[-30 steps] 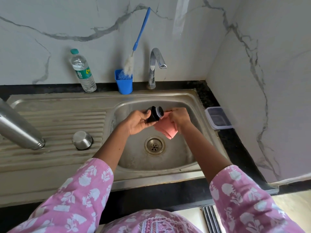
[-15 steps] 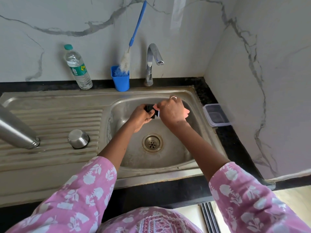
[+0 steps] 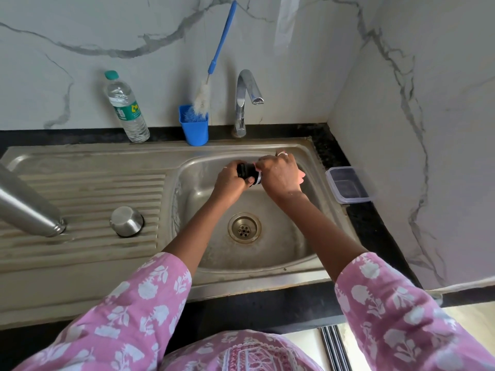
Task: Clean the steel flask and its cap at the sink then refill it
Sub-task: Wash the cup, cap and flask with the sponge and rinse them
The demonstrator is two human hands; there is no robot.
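Over the sink basin (image 3: 270,253) my left hand (image 3: 230,182) grips a small black flask cap (image 3: 247,171) with a steel rim. My right hand (image 3: 280,175) is curled over the cap's other end and holds a pink cloth (image 3: 302,175), of which only an edge shows past the fingers. The steel flask (image 3: 25,207) stands upside down, mouth on the ribbed drainboard (image 3: 88,199) at the far left. A steel cup-shaped lid (image 3: 126,221) sits upside down on the drainboard beside it.
A tap (image 3: 245,100) stands behind the basin with no water running. A blue cup (image 3: 194,125) with a long blue bottle brush (image 3: 214,60) and a plastic water bottle (image 3: 126,108) stand against the marble wall. A clear plastic box (image 3: 348,184) sits on the black counter at right.
My right hand has moved over the cap's end with the pink cloth, which hung open below the cap a second ago. Both hands have risen slightly toward the back of the basin.
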